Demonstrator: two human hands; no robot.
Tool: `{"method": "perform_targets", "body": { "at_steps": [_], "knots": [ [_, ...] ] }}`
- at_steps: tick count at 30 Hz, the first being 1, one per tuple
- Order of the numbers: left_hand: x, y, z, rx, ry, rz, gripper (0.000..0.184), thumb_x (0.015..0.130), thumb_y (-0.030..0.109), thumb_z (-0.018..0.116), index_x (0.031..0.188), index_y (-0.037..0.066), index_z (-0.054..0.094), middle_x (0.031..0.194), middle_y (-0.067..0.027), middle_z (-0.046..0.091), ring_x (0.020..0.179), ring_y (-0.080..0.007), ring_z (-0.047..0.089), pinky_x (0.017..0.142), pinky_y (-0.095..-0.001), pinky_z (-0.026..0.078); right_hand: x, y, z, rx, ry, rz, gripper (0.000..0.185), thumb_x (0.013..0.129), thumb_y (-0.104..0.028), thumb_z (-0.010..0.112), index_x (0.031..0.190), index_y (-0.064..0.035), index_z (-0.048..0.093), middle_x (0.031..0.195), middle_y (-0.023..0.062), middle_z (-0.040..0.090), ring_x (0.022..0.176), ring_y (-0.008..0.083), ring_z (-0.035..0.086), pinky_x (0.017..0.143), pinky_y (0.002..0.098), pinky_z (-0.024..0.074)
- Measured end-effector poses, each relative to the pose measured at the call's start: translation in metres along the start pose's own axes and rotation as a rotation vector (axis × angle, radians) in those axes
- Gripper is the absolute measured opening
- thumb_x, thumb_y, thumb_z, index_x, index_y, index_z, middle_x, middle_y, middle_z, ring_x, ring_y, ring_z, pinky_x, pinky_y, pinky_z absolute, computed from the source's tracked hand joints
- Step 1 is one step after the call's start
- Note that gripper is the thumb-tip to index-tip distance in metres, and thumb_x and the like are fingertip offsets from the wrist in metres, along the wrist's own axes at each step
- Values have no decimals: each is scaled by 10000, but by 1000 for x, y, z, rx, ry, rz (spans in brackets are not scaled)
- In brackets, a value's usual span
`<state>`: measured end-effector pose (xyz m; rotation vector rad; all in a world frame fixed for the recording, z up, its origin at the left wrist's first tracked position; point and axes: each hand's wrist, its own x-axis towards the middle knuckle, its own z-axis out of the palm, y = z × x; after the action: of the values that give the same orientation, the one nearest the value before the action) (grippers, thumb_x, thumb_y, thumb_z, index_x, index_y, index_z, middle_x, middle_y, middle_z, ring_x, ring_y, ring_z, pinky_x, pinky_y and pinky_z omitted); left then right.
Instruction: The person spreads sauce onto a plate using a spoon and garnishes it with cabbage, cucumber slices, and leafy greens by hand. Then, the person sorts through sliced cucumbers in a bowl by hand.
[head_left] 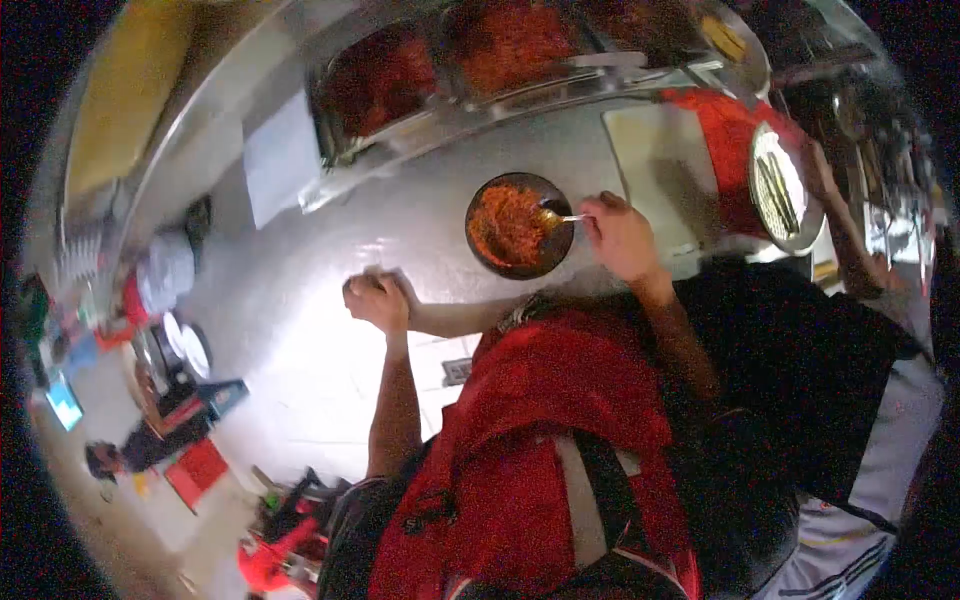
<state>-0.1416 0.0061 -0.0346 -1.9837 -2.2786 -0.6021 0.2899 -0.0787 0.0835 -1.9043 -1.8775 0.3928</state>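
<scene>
My right hand (622, 238) is closed on the handle of a metal spoon (572, 217). The spoon's head dips into a dark round bowl (470, 238) of orange-red, crumbly food (507, 222) on the steel counter (420, 205). To the left, my left hand (376, 302) is at the counter's near edge, away from the bowl. Its fingers are curled, and I cannot see whether anything is inside them. A forearm (460, 319) stretches along the edge beside this hand; whose it is, I cannot tell.
Metal containers of red food (375, 80) line the far side. A pale board (655, 165) lies right of the bowl. A co-worker in black (800, 350) stands close on my right, one arm near a plate (800, 243). A white sheet (282, 160) sits at left.
</scene>
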Motion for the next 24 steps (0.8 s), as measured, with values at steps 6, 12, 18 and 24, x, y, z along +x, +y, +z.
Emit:
{"method": "perform_targets", "body": {
  "at_steps": [6, 12, 18, 24],
  "knots": [
    [0, 14, -10, 50, 24, -63, 457, 835, 322, 590, 1165, 15, 511, 1275, -199, 495, 1177, -405, 443, 968, -548, 342, -11, -19, 8, -69, -22, 210, 142, 925, -156, 559, 1063, -136, 586, 942, 168, 607, 768, 423, 639, 659, 519, 538],
    [2, 7, -10, -31, 18, -78, 470, 831, 367, 566, 1164, 39, 514, 1278, -197, 487, 1198, -394, 421, 970, -548, 336, 11, -44, 38, -129, 124, 148, 169, 922, -135, 579, 1091, -130, 594, 963, 156, 605, 745, 411, 645, 633, 498, 548],
    [2, 3, -10, -103, 25, -32, 448, 811, 315, 595, 1155, 45, 498, 1275, -201, 472, 1189, -387, 423, 994, -547, 309, -1, -44, 42, -336, 175, 318, 110, 969, -165, 557, 1061, -135, 607, 946, 125, 611, 785, 394, 638, 662, 491, 526],
    [3, 6, -15, -80, -29, -34, 426, 806, 294, 605, 1142, 51, 504, 1281, -200, 469, 1195, -387, 419, 1010, -530, 298, 2, -57, 59, -189, 110, 271, 121, 971, -175, 555, 1076, -146, 608, 983, 125, 596, 840, 396, 635, 679, 491, 530]
  ]
}}
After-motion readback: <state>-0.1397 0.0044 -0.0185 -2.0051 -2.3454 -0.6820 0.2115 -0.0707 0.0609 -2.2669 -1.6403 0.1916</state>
